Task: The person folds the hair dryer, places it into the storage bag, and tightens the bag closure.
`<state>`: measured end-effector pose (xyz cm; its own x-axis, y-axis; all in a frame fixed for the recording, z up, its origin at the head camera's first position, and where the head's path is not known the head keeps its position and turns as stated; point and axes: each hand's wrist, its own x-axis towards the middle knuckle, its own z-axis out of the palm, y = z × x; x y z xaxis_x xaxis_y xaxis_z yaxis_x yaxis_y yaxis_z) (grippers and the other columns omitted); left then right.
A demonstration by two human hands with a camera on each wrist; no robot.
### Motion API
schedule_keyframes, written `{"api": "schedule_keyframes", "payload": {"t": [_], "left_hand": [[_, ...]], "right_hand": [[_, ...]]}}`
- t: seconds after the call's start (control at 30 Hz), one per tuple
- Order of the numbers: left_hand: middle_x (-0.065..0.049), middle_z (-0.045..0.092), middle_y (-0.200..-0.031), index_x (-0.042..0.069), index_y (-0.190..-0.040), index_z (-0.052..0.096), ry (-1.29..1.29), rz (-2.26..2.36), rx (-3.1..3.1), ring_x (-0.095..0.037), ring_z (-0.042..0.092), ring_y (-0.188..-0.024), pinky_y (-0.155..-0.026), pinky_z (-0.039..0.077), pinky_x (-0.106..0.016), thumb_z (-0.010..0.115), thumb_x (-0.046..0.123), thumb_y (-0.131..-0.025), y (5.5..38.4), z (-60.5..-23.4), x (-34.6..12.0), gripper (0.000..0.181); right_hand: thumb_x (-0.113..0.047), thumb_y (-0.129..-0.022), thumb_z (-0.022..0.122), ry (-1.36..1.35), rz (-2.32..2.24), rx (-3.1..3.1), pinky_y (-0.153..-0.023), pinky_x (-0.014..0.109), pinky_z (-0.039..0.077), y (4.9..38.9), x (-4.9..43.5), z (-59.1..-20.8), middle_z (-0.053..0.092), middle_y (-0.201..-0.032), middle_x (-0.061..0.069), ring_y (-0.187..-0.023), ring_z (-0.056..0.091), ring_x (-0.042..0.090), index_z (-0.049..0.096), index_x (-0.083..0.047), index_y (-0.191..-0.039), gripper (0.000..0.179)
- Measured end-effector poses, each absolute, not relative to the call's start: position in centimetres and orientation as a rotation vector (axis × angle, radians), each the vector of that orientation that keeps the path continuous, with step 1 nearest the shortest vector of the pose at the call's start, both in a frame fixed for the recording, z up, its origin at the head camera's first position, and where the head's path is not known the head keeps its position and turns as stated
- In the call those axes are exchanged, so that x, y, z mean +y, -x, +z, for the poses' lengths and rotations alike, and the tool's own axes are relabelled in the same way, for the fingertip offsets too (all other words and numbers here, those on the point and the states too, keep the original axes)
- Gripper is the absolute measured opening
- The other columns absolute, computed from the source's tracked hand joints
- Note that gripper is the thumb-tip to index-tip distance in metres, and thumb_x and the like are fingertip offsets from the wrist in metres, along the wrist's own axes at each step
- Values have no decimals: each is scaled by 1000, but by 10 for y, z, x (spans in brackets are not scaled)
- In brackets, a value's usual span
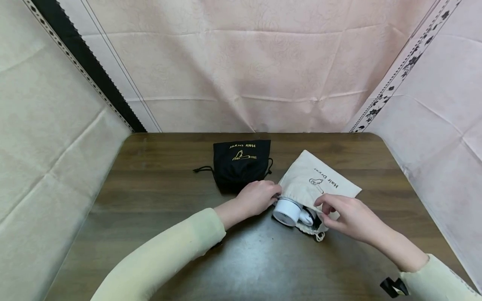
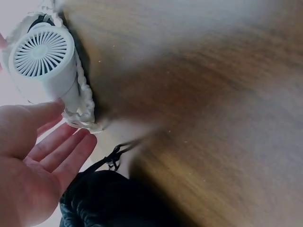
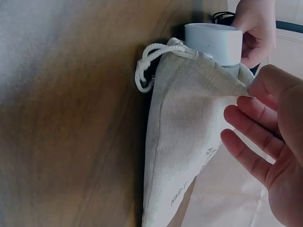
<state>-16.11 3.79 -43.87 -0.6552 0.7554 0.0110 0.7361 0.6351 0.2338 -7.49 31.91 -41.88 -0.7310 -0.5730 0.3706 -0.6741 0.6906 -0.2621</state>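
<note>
A cream drawstring bag (image 1: 301,171) printed "Hair Dryer" lies on the table with its mouth toward me. Out of the mouth sticks the round vented end of a white hair dryer (image 1: 287,212), a bundled cord (image 1: 309,217) beside it. At the left side of the mouth, my left hand (image 1: 260,196) holds the rim, its thumb (image 2: 57,105) alongside the dryer's body. My right hand (image 1: 348,215) pinches the upper rim between thumb and index finger, lifting the cloth into a peak in the right wrist view. The rest of the dryer is hidden inside.
A black drawstring pouch (image 1: 242,163), also printed "Hair Dryer", lies just behind and left of the cream bag, its cords spread to both sides. The wooden table (image 1: 158,188) is bordered by hanging cloth (image 1: 241,67) at the back and sides.
</note>
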Motion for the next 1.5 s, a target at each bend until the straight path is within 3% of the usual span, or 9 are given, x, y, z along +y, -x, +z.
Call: {"api": "schedule_keyframes", "payload": {"t": [0.3, 0.43, 0.67, 0.73, 0.83, 0.93, 1.07, 1.37, 1.5], "left_hand": [[3, 72, -96, 19, -104, 75, -1281, 402, 2821, -14, 71, -90, -71, 59, -32, 74, 15, -100, 156, -448, 37, 5], [4, 72, -94, 19, -105, 77, -1298, 440, 2827, -12, 69, -86, -69, 57, -30, 72, 13, -100, 156, -448, 35, 8], [3, 70, -88, 14, -96, 71, -1269, 789, 2708, -11, 60, -78, -72, 53, -25, 73, 9, -100, 161, -431, 26, 7], [3, 68, -86, 13, -94, 69, -1249, 875, 2669, -11, 59, -76, -71, 52, -24, 71, 7, -100, 162, -425, 24, 9], [2, 70, -89, 12, -95, 68, -1186, 983, 2618, -9, 61, -79, -75, 53, -22, 69, 5, -100, 163, -417, 22, 9], [1, 73, -94, 11, -96, 68, -1127, 1059, 2581, -9, 66, -86, -80, 55, -21, 69, 6, -101, 164, -408, 20, 8], [-1, 75, -96, 11, -97, 69, -1076, 1117, 2561, -10, 70, -91, -82, 57, -21, 69, 7, -102, 166, -392, 18, 6], [-4, 74, -93, 8, -106, 68, -971, 1258, 2413, -13, 70, -62, -63, 60, -26, 66, 11, -105, 168, -351, 15, 4], [-4, 74, -95, 9, -107, 68, -953, 1266, 2410, -13, 69, -64, -66, 60, -26, 66, 12, -105, 167, -346, 11, 3]], "right_hand": [[-19, -75, 87, -1016, 413, -2588, -54, 21, 46, 64, 318, -436, 59, -78, -21, -67, 55, -5, 66, -23, -94, 29], [-13, -75, 84, -1048, 410, -2582, -54, 18, 42, 62, 319, -437, 56, -75, -23, -66, 51, -8, 62, -25, -88, 28], [-5, -76, 79, -988, 453, -2555, -57, 22, 50, 70, 327, -422, 64, -79, -22, -69, 59, -7, 68, -25, -89, 26], [-7, -79, 77, -978, 452, -2528, -57, 24, 51, 72, 330, -417, 66, -79, -20, -70, 62, -5, 69, -23, -90, 21], [-17, -91, 68, -982, 476, -2465, -57, 24, 52, 77, 334, -409, 69, -80, -17, -69, 64, -1, 71, -21, -93, 5], [-30, -105, 55, -992, 485, -2384, -56, 24, 52, 83, 337, -401, 71, -80, -13, -68, 66, 3, 71, -18, -93, 23], [-40, -109, 46, -991, 460, -2324, -55, 26, 53, 93, 340, -390, 72, -80, -9, -67, 67, 8, 72, -15, -93, 40], [-46, -111, 44, -941, 461, -2327, -62, 29, 53, 110, 346, -368, 74, -85, -5, -71, 70, 15, 73, -10, -97, 48], [-37, -108, 53, -928, 505, -2328, -65, 26, 52, 115, 347, -363, 74, -87, -5, -73, 69, 13, 74, -10, -98, 36]]}}
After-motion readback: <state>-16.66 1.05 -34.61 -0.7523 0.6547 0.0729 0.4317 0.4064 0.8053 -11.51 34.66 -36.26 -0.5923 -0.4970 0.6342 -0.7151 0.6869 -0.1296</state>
